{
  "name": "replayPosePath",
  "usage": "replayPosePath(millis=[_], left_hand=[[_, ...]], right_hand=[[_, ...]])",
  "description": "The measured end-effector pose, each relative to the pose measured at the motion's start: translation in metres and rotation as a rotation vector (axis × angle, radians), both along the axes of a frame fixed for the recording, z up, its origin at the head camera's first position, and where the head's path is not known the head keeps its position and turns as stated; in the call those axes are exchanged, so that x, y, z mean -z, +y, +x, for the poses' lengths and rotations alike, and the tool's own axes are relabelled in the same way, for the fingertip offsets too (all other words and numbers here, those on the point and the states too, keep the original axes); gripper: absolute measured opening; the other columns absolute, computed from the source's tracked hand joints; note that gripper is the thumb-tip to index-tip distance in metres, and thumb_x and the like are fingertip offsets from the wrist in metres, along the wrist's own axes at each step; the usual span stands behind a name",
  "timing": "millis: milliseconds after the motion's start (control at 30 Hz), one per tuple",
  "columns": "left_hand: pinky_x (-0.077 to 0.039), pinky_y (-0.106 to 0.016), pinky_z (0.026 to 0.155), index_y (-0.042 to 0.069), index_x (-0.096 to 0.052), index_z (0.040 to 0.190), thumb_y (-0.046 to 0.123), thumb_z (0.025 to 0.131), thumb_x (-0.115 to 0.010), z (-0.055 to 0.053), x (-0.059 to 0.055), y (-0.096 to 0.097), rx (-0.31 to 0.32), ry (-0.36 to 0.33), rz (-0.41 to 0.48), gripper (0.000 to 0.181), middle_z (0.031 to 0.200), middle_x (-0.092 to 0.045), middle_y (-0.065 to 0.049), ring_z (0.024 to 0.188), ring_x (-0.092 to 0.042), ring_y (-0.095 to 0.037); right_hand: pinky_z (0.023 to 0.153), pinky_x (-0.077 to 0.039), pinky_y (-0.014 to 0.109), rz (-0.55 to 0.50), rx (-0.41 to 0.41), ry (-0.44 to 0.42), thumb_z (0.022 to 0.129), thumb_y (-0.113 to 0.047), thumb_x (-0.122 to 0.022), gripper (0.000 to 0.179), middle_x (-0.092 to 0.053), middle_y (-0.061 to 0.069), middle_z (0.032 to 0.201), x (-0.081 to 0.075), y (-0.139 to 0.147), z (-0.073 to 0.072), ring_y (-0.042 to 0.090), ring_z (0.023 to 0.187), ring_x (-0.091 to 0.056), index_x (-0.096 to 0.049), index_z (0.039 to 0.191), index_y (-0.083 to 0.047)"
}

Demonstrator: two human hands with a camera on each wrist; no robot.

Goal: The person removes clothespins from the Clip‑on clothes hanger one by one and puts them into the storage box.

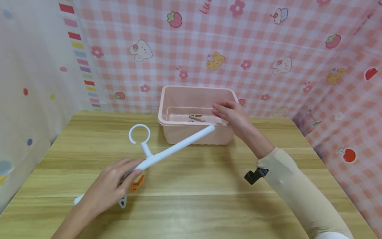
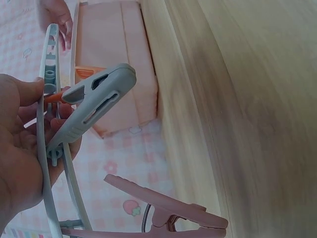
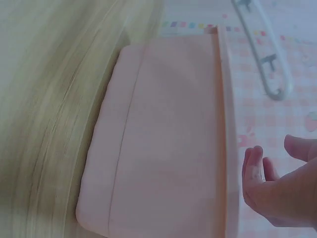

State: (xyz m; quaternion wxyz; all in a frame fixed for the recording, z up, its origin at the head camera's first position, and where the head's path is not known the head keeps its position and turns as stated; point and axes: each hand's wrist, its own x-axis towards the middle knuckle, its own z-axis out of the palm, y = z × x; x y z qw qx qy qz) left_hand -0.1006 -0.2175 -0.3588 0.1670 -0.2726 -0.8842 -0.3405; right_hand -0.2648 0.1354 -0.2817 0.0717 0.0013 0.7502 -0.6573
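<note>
My left hand (image 1: pixel 111 184) grips a white clip hanger (image 1: pixel 182 145) near its middle, tilted above the table, its open ring hook (image 1: pixel 139 125) upward. An orange clip (image 1: pixel 137 184) and a grey clip (image 2: pixel 101 99) hang below the bar by the fingers. Farther along the frame a pink clip (image 2: pixel 193 213) shows in the left wrist view. My right hand (image 1: pixel 232 114) is over the right side of a pink bin (image 1: pixel 195 135), fingers loosely bent, with nothing seen in it. Inside the bin lie a few clips (image 1: pixel 197 118), too small to make out well.
The bin stands at the back of a wood-grain table (image 1: pixel 194 205), against a pink checked cloth (image 1: pixel 191 43) hung behind. Similar cloth hangs on the right, a pale dotted one on the left. A small black device (image 1: pixel 255 176) is strapped to the right sleeve.
</note>
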Motion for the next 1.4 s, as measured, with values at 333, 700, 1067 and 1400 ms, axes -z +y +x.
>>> replayPosePath(millis=[333,700,1067,1400], left_hand=[[-0.041,-0.015,0.050,0.008,-0.071,0.120,0.007,0.096,-0.067,-0.003,-0.004,0.010,0.054,0.010,-0.014,0.025,0.078,-0.052,0.014,0.063,-0.041,0.005],[-0.040,-0.009,0.060,0.016,-0.071,0.122,0.012,0.090,-0.074,0.006,-0.015,0.025,0.098,0.116,-0.107,0.032,0.089,-0.060,0.018,0.069,-0.045,0.007],[-0.041,-0.013,0.061,0.015,-0.070,0.122,0.019,0.093,-0.072,0.005,-0.030,0.048,0.154,0.107,-0.226,0.029,0.088,-0.058,0.018,0.067,-0.044,0.007],[-0.049,-0.019,0.067,0.016,-0.072,0.120,0.022,0.094,-0.072,-0.008,-0.046,0.062,0.174,0.128,-0.299,0.027,0.092,-0.064,0.013,0.070,-0.049,0.005]], right_hand=[[0.095,-0.054,0.018,0.046,-0.141,0.126,0.103,-0.025,-0.058,0.043,-0.062,-0.002,0.121,0.001,0.027,0.059,0.008,0.108,-0.066,-0.051,0.136,0.001],[0.095,-0.051,0.020,0.352,-0.230,0.305,0.099,-0.022,-0.065,0.040,-0.063,0.014,0.132,0.003,0.048,0.115,0.009,0.114,-0.062,-0.055,0.135,-0.007],[0.096,-0.054,0.042,0.722,-0.406,0.392,0.090,-0.042,-0.075,0.049,-0.069,0.001,0.122,0.006,0.040,0.140,0.018,0.110,-0.066,-0.061,0.129,-0.016],[0.064,-0.046,0.021,0.900,-0.478,0.482,0.093,-0.054,-0.065,0.034,-0.068,-0.014,0.085,0.010,0.039,0.137,0.002,0.070,-0.053,-0.071,0.106,-0.023]])
